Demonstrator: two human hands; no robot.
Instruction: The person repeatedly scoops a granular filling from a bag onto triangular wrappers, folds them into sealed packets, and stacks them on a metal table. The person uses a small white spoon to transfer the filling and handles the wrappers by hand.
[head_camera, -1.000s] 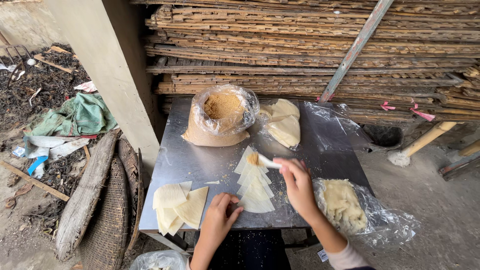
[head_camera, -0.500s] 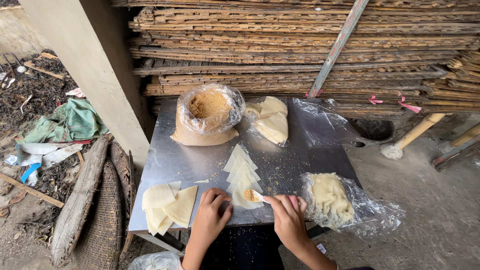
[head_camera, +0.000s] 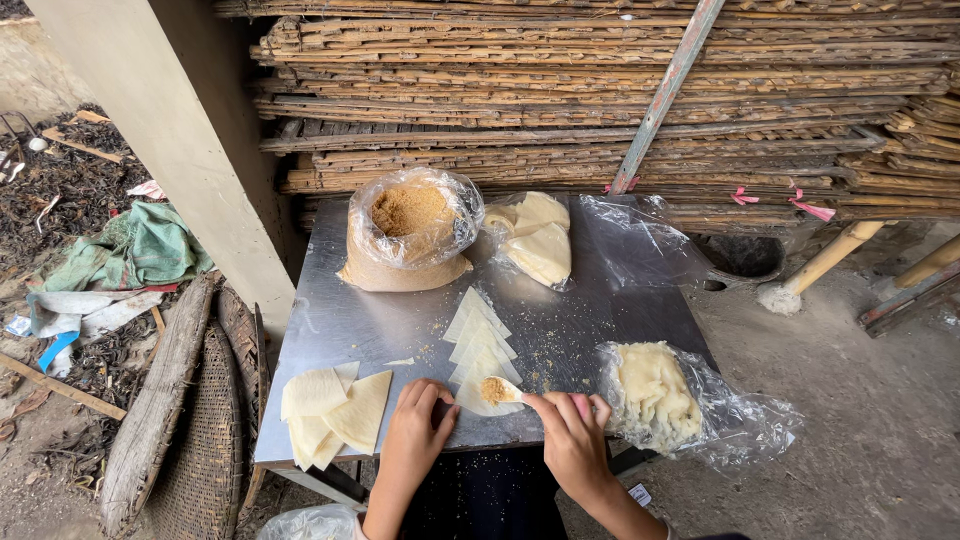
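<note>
Right hand (head_camera: 572, 440) sat at the bench's 6 o'clock edge, grip pinched closed on a small white spoon (head_camera: 508, 394) loaded with brown crumbly filling (head_camera: 492, 389). Spoon tip rested on the nearest wrapper of a row of pale triangular wrappers (head_camera: 478, 345), which ran from bench centre toward 6 o'clock, overlapping each other. Left hand (head_camera: 418, 428) was just beside it at about 7 o'clock, fingers curled, fingertips touching the near edge of that same front wrapper; grip loosely closed, could not tell if it pinched the sheet or only pressed it.

Metal bench (head_camera: 330, 320) was dusted with brown crumbs around the row. At 8 o'clock lay a loose stack of square wrappers (head_camera: 330, 410), partly over the bench edge. At 11 o'clock stood an open plastic bag of brown filling (head_camera: 412, 225). At 12 o'clock, just beside it, a clear bag of folded pale sheets (head_camera: 538, 245). At 4 o'clock, near the right hand, a plastic bag of pale dough pieces (head_camera: 655, 390). Stacked bamboo racks (head_camera: 600, 90) behind bench. Concrete pillar (head_camera: 160, 130) at 10 o'clock, woven basket (head_camera: 200, 450) on the ground at 8 o'clock.
</note>
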